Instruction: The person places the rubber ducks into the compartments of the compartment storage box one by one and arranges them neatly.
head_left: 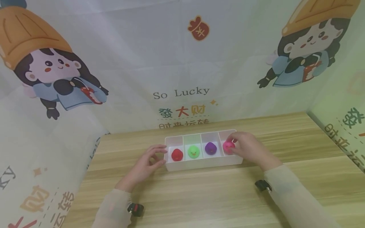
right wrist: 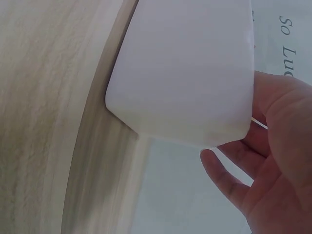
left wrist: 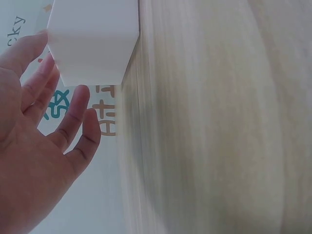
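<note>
A white box (head_left: 203, 161) with a row of compartments stands on the table. Inside, from left to right, are a red toy (head_left: 177, 155), a green toy chick (head_left: 193, 151) with an orange beak, a purple toy (head_left: 211, 148) and a pink toy chick (head_left: 228, 147), one to a compartment. My right hand (head_left: 249, 148) reaches over the right end and pinches the pink toy chick between thumb and fingers. At the left end, my left hand (head_left: 149, 160) has loosely bent fingers against or close beside the box wall (left wrist: 95, 48). In the right wrist view, the box's outer wall hides the toys.
The wood-grain table (head_left: 199, 196) runs back to a printed cloth (head_left: 137, 63), which also hangs along both sides. Each wrist carries a small black device, one on the left sleeve (head_left: 114, 205) and one on the right sleeve (head_left: 288, 186).
</note>
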Available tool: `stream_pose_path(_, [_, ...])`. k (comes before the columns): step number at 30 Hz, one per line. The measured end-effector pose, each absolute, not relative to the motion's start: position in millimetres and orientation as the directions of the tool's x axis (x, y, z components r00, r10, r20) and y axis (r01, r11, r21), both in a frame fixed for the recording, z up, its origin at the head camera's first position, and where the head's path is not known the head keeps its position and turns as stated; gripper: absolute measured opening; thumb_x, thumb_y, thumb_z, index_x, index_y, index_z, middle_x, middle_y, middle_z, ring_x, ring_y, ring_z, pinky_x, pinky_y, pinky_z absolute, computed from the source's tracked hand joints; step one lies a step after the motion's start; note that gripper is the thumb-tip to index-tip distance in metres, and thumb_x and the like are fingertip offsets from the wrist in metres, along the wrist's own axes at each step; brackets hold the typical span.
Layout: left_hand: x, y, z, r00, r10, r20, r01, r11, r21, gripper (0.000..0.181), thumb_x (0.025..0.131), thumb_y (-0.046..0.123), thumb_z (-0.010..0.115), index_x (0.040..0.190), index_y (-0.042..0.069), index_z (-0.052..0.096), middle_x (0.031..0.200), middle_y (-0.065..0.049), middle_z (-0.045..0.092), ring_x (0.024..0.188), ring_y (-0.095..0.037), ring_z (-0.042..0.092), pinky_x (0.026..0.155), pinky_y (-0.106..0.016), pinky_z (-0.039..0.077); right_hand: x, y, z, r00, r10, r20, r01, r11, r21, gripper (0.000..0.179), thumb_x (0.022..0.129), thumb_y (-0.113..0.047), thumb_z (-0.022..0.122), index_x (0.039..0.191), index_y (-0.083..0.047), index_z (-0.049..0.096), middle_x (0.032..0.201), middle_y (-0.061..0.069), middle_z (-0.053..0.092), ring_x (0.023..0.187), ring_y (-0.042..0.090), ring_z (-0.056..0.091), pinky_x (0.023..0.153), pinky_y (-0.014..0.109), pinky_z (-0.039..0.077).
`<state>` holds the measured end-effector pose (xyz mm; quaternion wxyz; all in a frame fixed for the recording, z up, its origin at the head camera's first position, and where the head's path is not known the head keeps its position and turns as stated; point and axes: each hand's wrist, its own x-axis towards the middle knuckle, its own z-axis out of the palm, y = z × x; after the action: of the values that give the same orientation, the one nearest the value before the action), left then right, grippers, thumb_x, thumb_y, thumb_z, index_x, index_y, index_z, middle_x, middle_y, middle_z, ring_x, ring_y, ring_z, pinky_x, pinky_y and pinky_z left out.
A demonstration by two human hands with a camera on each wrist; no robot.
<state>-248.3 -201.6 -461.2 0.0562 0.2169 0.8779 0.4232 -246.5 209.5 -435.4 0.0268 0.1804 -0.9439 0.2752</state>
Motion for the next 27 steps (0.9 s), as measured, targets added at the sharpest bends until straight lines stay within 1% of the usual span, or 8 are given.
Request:
stream_pose_path(9, [-248.7,-201.5,-460.8,-0.902,0.424,0.081,0.326,0.547,0.771,0.037,0.096,0.014,0.074,0.132,0.011,0.065,0.153,-0.001,0.050,0.108,-0.027,0.060,0.091,-0.033,0.055,-254.3,207.2,-438.5,-0.922,-0.359,0.148,-0.386,0.811,-0.439,0.017,0.087,-0.017,0.083,0.101,-0.011,0.074,0.098,0.003,0.076,0.093,0.025,0.069,0.088,0.047,0.057])
stream_pose_path(15, [-248.9,-201.5,-461.6,-0.904,0.420,0.075,0.319,0.549,0.773,0.037,0.096,0.014,0.074,0.132,0.012,0.065,0.153,0.000,0.050,0.107,-0.024,0.059,0.089,-0.031,0.055,-256.5,207.3,-438.8,-0.922,-0.361,0.138,-0.384,0.816,-0.433,0.016,0.086,-0.016,0.083,0.099,-0.012,0.074,0.097,0.003,0.076,0.095,0.027,0.070,0.090,0.049,0.057])
stream_pose_path(20, [-248.7,-200.7,-461.8,-0.908,0.413,0.068,0.311,0.555,0.772,0.037,0.096,0.015,0.074,0.132,0.014,0.065,0.154,0.001,0.050,0.108,-0.023,0.059,0.090,-0.031,0.055,-258.3,207.3,-439.8,-0.921,-0.363,0.139,-0.386,0.817,-0.429,0.017,0.086,-0.017,0.084,0.097,-0.012,0.074,0.097,0.003,0.076,0.097,0.029,0.071,0.092,0.050,0.056])
stream_pose_path(23, [-248.3,-200.6,-461.4,-0.909,0.411,0.064,0.306,0.556,0.772,0.037,0.096,0.015,0.074,0.132,0.014,0.065,0.154,0.001,0.050,0.108,-0.023,0.059,0.091,-0.031,0.054,-259.7,206.7,-440.4,-0.921,-0.365,0.137,-0.388,0.823,-0.414,0.016,0.085,-0.016,0.085,0.095,-0.013,0.073,0.094,0.001,0.075,0.093,0.026,0.069,0.090,0.048,0.056])
stream_pose_path(27, [-247.7,-200.8,-460.9,-0.908,0.413,0.067,0.308,0.551,0.776,0.037,0.096,0.015,0.074,0.132,0.013,0.065,0.154,0.001,0.050,0.108,-0.023,0.059,0.090,-0.030,0.054,-261.0,205.2,-439.1,-0.925,-0.363,0.115,-0.377,0.834,-0.403,0.017,0.084,-0.013,0.086,0.093,-0.013,0.071,0.090,0.000,0.072,0.084,0.020,0.062,0.084,0.041,0.054])
